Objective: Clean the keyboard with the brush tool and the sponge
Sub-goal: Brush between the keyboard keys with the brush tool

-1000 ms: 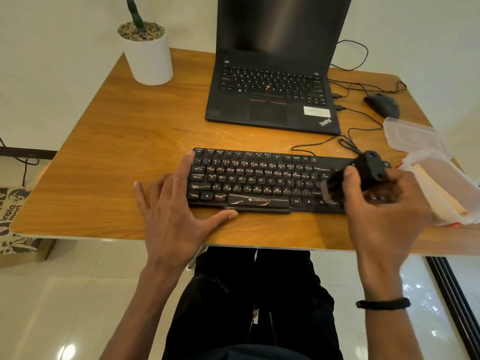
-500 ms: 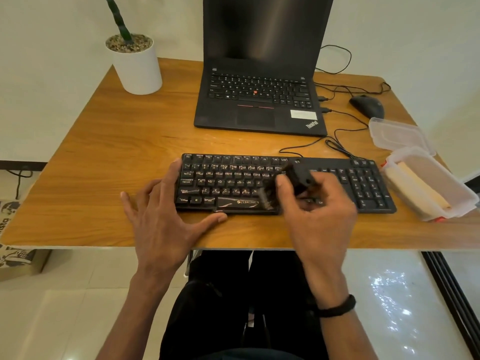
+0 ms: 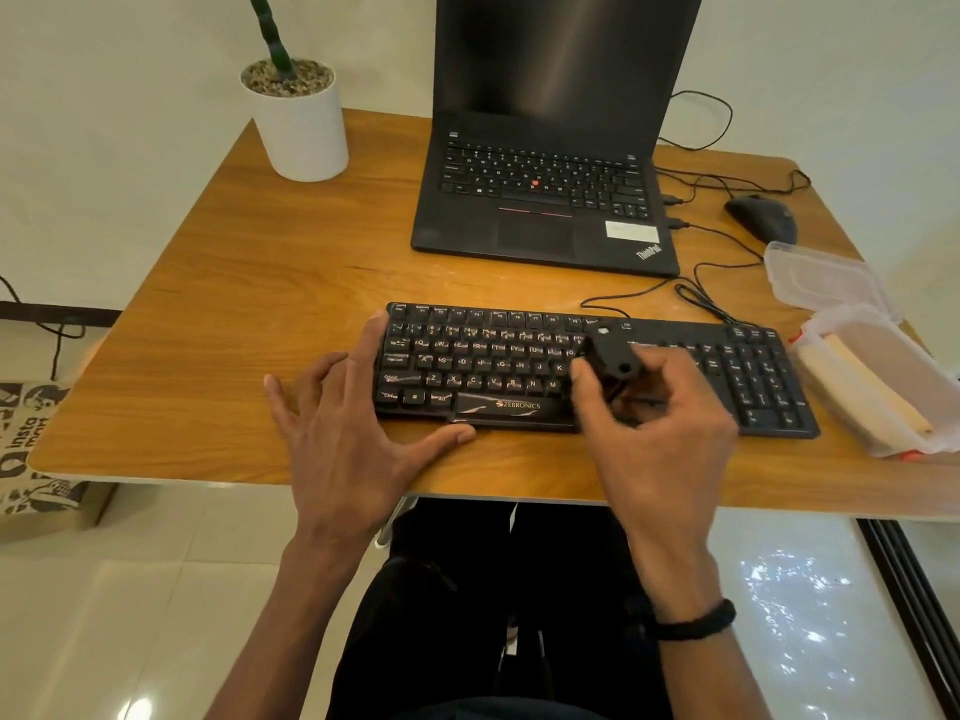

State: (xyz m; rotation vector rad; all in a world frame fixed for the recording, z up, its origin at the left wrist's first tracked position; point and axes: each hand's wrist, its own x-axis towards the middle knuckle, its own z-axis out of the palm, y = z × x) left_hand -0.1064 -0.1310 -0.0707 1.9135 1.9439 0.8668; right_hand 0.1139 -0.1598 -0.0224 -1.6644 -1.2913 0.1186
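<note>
A black wired keyboard (image 3: 483,356) lies near the front edge of the wooden desk (image 3: 260,304). My left hand (image 3: 353,428) lies flat with spread fingers at the keyboard's left end, index along the side and thumb along the front edge. My right hand (image 3: 660,423) grips a small black brush tool (image 3: 610,356) over the middle of the keyboard, right of the letter keys. The tool's bristles are hidden against the dark keys. A pale sponge-like block (image 3: 872,392) lies inside the open clear plastic box (image 3: 940,402) at the right.
An open black laptop (image 3: 545,200) stands behind the keyboard. A black mouse (image 3: 763,218) and loose cables (image 3: 701,293) lie at the back right. The box's clear lid (image 3: 826,275) sits behind it. A white plant pot (image 3: 298,122) stands at the back left.
My right hand swept the brush tool from the keyboard's right part leftward to near the spacebar, then back right and up to the middle. The left hand kept its place.
</note>
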